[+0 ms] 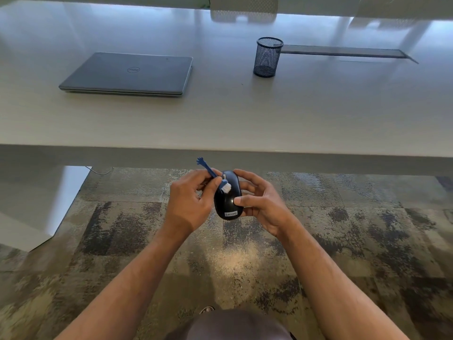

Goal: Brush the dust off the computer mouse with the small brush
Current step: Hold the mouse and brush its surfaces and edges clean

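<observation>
glossy black computer mouse (228, 197) held off the surface's near edge, above carpet – right hand (259, 202) grip pinching its sides, left hand (188, 204) grip pinching small blue brush w/ white bristles (215, 177) on it. hard stroke could slip mouse – drops to floor.

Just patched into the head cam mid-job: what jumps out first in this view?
Front and centre, below the table's near edge, the right hand holds a black mouse while the left hand pinches a small blue brush, its white bristles on the mouse's top. Behind them, on the pale table, a closed grey laptop lies to the left and a mesh pen cup stands to the right.
</observation>
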A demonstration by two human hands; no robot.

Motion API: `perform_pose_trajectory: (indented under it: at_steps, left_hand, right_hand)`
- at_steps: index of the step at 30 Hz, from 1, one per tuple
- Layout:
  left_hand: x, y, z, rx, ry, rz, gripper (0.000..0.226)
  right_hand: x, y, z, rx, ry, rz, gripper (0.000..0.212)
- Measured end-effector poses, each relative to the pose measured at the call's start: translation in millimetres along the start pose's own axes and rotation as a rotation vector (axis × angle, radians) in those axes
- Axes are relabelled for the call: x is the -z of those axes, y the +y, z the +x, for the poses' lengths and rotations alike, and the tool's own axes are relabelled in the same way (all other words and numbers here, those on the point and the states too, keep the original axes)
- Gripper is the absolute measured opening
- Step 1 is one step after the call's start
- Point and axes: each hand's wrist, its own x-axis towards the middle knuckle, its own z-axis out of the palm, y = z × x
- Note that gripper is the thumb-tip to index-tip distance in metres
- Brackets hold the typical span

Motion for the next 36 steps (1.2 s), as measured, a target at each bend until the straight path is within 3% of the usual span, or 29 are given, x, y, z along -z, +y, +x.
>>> perform_pose_trajectory:
  at_steps: [6,10,13,21,24,28,31,36]
  left_hand:
    - [9,-2,3,0.071,0.063,0.024,0.011]
    - [2,12,-10,-0.004,-0.1,-0.146,0.015]
    - [-6,15,-15,-0.039,-0.164,-0.123,0.017]
    - [1,6,1,0.022,-0.081,0.1,0.014]
    - [3,12,5,0.018,-0.068,0.06,0.015]
    - [-1,22,6,-0.014,-0.244,-0.028,0.012]
    - [-5,23,8,-0.029,-0.381,0.06,0.01]
    - [-8,16,19,0.056,-0.367,0.167,0.008]
  right_hand:
    - [4,6,-9,-0.015,0.007,-0.001,0.072]
    - [3,8,-13,0.005,0.019,-0.011,0.072]
    - [1,9,-18,0.007,0.01,0.002,0.073]
    - [-1,21,-32,-0.015,-0.036,0.01,0.079]
    - [0,23,-33,-0.019,-0.037,-0.028,0.076]
    - [2,26,-34,-0.009,-0.042,-0.045,0.069]
    - [3,28,-35,-0.006,-0.047,-0.028,0.072]
    - [3,28,-38,-0.022,-0.068,-0.053,0.071]
